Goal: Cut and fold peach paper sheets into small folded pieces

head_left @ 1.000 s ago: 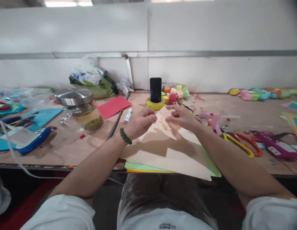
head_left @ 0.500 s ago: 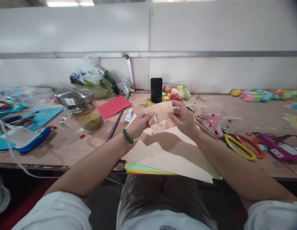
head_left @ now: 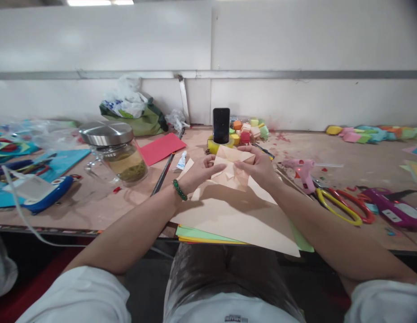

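Note:
A small creased peach paper piece [head_left: 233, 168] is held up just above the table between both hands. My left hand [head_left: 201, 172], with a green bead bracelet on its wrist, pinches the paper's left side. My right hand [head_left: 260, 167] grips its right side with curled fingers. Under the hands lies a large peach paper sheet [head_left: 242, 215] on a stack of green and yellow sheets [head_left: 198, 234] at the table's front edge.
A lidded glass jar [head_left: 116, 152] stands at the left, with a red sheet [head_left: 161, 148] beside it. A phone [head_left: 221, 125] stands on a yellow tape roll, coloured foam cubes [head_left: 250, 129] behind. A pink glue gun [head_left: 302, 170] and scissors [head_left: 343, 207] lie right.
A second ago both hands pressed the paper piece flat on the sheet. They lifted it, and now hold it a little lower and tilted, with the fingers closer together.

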The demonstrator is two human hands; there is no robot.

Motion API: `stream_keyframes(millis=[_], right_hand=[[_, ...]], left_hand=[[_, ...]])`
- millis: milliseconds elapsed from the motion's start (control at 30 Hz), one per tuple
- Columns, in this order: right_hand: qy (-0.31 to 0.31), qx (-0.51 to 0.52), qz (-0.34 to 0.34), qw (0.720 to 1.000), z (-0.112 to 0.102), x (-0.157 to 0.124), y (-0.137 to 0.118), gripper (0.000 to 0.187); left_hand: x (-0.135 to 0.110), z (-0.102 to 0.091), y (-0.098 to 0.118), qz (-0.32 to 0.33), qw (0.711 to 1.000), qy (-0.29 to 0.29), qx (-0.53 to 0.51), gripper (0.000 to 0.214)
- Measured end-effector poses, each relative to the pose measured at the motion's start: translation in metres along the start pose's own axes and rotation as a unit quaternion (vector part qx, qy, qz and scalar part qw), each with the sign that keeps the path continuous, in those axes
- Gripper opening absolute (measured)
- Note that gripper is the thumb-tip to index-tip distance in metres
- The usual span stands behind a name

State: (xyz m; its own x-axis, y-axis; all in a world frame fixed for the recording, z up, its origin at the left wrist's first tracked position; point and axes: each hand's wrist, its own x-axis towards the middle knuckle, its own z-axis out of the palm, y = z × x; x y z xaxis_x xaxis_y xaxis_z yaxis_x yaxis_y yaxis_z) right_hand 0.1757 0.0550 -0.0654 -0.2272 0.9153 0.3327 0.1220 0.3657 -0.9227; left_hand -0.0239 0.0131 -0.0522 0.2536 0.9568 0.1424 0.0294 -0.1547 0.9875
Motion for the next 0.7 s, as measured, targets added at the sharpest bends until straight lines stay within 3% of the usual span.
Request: stream_keyframes(millis=[133, 233, 333, 400, 500, 700], right_hand=[[-0.009, -0.084, -0.073, 0.994, 0.004, -0.004, -0.001, 0.055], [0.044, -0.088, -0.140, 0.985, 0.002, -0.001, -0.003, 0.054], [0.116, -0.150, -0.212, 0.959, -0.004, 0.003, -0.003, 0.028], [0.109, -0.203, -0.249, 0.941, -0.007, 0.004, -0.003, 0.025], [0.074, -0.229, -0.273, 0.932, -0.005, 0.003, -0.001, 0.026], [0.119, -0.248, -0.306, 0.911, -0.002, 0.000, 0.003, 0.023]], left_hand=[[0.001, 0.001, -0.003, -0.053, 0.993, -0.041, -0.095, 0.034], [0.003, 0.000, -0.005, -0.060, 0.990, 0.013, -0.127, 0.025], [0.003, 0.000, -0.005, -0.039, 0.989, 0.082, -0.119, 0.024], [0.002, 0.001, -0.004, -0.037, 0.988, 0.095, -0.119, 0.023], [0.001, 0.004, -0.002, -0.021, 0.986, 0.088, -0.142, 0.029], [0.002, 0.006, -0.004, 0.017, 0.983, 0.101, -0.149, 0.032]])
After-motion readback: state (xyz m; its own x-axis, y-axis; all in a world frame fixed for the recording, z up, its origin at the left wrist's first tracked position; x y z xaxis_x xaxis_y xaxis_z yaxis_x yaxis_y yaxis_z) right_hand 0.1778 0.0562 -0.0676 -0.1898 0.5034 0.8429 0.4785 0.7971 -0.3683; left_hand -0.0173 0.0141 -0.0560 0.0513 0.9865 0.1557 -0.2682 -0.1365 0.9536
